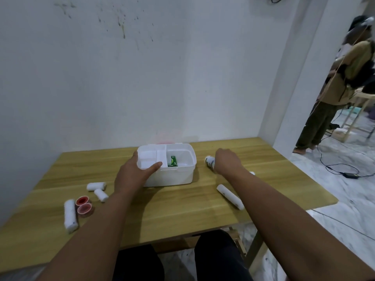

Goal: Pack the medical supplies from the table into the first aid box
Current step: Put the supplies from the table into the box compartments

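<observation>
While 4 gauze rolls (71, 216) wait, 2 tapes (83, 204)

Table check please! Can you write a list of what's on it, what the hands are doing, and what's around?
Surface: wooden table, against a white wall.
Job's things: open white first aid box with a green packet inside; four white bandage rolls, one long roll left, another right; two red tape rolls.
Clutter: nothing seen.
Hands: left hand grips the box's near left corner; right hand closes on a white bottle.
Cables: black cable on the floor, right.
Surroundings: another person standing far right.
</observation>
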Demonstrator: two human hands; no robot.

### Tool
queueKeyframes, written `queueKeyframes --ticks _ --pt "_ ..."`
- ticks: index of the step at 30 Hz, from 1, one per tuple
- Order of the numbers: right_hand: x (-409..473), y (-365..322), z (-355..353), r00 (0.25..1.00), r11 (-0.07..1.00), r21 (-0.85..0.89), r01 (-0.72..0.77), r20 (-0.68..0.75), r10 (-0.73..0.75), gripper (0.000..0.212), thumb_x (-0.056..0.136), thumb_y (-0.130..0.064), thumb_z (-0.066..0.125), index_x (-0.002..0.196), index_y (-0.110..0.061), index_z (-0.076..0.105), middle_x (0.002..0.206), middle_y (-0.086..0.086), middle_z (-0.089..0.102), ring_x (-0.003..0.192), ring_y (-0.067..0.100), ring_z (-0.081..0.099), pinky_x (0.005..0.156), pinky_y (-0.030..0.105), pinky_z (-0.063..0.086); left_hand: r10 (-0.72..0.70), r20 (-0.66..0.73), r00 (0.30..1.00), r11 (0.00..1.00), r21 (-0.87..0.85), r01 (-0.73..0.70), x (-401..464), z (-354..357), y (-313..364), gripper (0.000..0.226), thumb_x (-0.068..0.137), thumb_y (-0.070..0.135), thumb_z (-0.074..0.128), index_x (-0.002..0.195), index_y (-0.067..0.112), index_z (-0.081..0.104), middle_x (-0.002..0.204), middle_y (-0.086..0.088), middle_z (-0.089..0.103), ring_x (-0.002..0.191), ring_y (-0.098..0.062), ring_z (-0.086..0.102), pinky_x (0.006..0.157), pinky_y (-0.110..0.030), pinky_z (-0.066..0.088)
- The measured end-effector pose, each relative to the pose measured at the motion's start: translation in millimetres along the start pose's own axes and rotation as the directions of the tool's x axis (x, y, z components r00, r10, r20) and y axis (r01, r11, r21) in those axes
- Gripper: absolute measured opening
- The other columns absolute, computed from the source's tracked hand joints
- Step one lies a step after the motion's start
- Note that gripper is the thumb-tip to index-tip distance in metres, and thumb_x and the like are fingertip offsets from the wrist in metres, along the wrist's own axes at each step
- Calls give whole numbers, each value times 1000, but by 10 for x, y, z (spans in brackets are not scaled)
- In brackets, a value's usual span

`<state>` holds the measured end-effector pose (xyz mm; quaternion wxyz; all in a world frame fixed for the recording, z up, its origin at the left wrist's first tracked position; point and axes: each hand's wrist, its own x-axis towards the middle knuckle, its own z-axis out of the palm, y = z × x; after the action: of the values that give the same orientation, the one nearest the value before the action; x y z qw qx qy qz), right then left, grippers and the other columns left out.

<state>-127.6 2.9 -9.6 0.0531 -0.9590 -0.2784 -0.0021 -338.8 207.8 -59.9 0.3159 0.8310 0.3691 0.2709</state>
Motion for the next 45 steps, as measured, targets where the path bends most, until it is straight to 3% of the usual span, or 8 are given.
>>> queueKeyframes --ticks 2,5,11,17,32,38,41,45 --pt "74 -14 -166 998 996 91 -19 -66 25 25 90 -20 70 77 -12 50 87 7 61 78 26 59 65 33 47 -5 4 1000 1000 -6 5 4 0 -14 121 54 101 53 155 36 36 140 2 62 124 -27 58 92 -47 55" --pt "189 -103 -456 988 981 193 13 -150 17 6 87 -8 68 92 -8 65 99 13 70 83 30 67 71 37 58 -6 11 1000 1000 -6 6 13 9 -34 124 53 103 52 156 36 35 142 2 60 125 -28 57 92 -50 56" --pt "345 -384 -992 957 895 412 174 -286 -54 29 82 -9 73 111 -12 72 110 12 69 81 33 73 74 45 64 -7 -10 1000 1000 -1 7 -5 24 -20 116 62 93 60 157 32 35 144 -2 59 127 -29 56 93 -45 54" --pt "328 -767 -1133 943 847 445 290 -285 -173 33 81 -10 79 113 -7 73 105 12 71 69 30 75 68 41 65 -17 -2 1000 1000 9 17 2 17 -21 119 59 96 57 157 33 34 146 1 58 128 -27 56 94 -46 54" --pt "572 -950 -117 953 934 194 300 -97 -286 32 82 3 67 112 -6 74 109 11 73 94 30 70 84 37 60 -30 -3 1000 999 19 30 -7 26 -19 120 59 96 57 158 35 31 148 3 56 129 -26 55 94 -46 56" --pt "550 -731 -303 952 892 350 286 -209 -223 39 85 -32 74 122 -19 72 121 1 71 112 24 67 96 39 55 -31 -26 999 999 24 31 2 51 0 113 68 86 66 160 30 32 151 -1 53 134 -28 52 95 -43 50" --pt "585 -475 -447 952 928 306 211 -280 -124 31 88 -26 65 117 -21 73 117 2 72 109 26 67 85 33 53 -40 -17 999 999 27 40 6 55 -9 118 65 90 62 160 30 31 153 -2 52 135 -29 52 97 -45 52" --pt "536 -42 -515 994 997 65 42 -104 -35 14 85 -11 61 98 -13 65 99 6 68 83 26 65 69 33 51 -37 -18 999 999 3 37 -12 45 3 118 62 92 61 159 30 33 150 -1 54 133 -28 53 98 -45 52"
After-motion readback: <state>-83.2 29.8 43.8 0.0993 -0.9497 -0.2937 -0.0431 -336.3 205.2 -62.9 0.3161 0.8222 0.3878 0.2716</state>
